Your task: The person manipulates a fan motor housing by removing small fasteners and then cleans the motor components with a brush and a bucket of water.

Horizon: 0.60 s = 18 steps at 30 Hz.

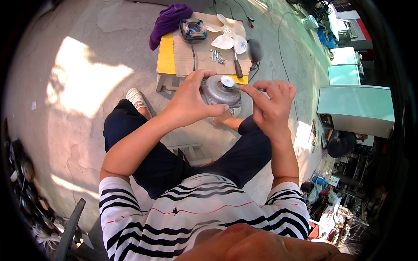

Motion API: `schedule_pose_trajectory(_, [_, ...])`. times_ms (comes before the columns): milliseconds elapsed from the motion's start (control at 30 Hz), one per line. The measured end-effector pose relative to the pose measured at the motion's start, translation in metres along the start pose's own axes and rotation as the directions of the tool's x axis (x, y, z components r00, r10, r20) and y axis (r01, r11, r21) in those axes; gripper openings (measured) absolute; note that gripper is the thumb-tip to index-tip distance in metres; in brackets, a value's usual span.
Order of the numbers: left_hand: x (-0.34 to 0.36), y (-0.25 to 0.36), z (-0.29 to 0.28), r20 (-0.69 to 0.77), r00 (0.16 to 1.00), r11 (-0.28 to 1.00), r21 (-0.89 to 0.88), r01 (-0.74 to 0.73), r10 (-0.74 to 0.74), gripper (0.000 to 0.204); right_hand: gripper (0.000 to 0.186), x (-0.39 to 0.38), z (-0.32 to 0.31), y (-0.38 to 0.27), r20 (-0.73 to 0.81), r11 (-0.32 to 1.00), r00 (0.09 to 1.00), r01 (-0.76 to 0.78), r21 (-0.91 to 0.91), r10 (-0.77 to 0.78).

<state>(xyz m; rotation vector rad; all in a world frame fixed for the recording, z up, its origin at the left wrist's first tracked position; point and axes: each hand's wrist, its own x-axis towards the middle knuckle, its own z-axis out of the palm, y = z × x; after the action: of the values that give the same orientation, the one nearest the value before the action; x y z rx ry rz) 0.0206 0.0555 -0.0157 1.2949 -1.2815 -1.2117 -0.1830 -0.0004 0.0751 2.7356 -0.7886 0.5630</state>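
My left hand point(188, 99) grips a grey metal motor housing point(214, 94) by its side, thumb below and fingers above. A white round piece point(227, 81) sits on top of the housing. At the housing's right edge, my right hand point(273, 103) is closed in a pinch; whatever lies between its fingertips is too small to make out. Just beyond both hands, cardboard point(184, 58) covers a low yellow bench point(166, 56). On it lie a motor stator with coils point(193, 30), a white fan blade point(227, 35), several screws point(216, 56) and a dark-handled screwdriver point(237, 68).
Purple cloth point(169, 24) hangs over the bench's far left corner. A dark rounded object point(255, 50) stands at its right edge, with cables nearby. Farther right is a pale green cabinet point(355, 106). Assorted parts point(333, 209) pile up at lower right.
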Motion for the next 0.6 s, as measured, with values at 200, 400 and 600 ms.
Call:
schedule_pose_trajectory(200, [0.003,-0.007,0.001,0.05,0.998,0.996,-0.076,0.036,-0.033,0.085,0.038,0.001,0.002,0.006,0.007,1.0,1.0,-0.003,-0.002,0.003])
schedule_pose_trajectory(400, [0.006,-0.014,0.002,0.162,0.985,0.939,-0.325,0.114,-0.064,0.084,0.039,-0.002,0.004,0.007,-0.073,0.992,0.997,-0.025,-0.122,0.016])
schedule_pose_trajectory(600, [0.006,-0.012,0.0,0.253,0.965,0.892,-0.418,0.172,-0.067,0.083,0.043,-0.012,0.002,0.013,-0.049,0.998,0.997,-0.055,0.033,0.057])
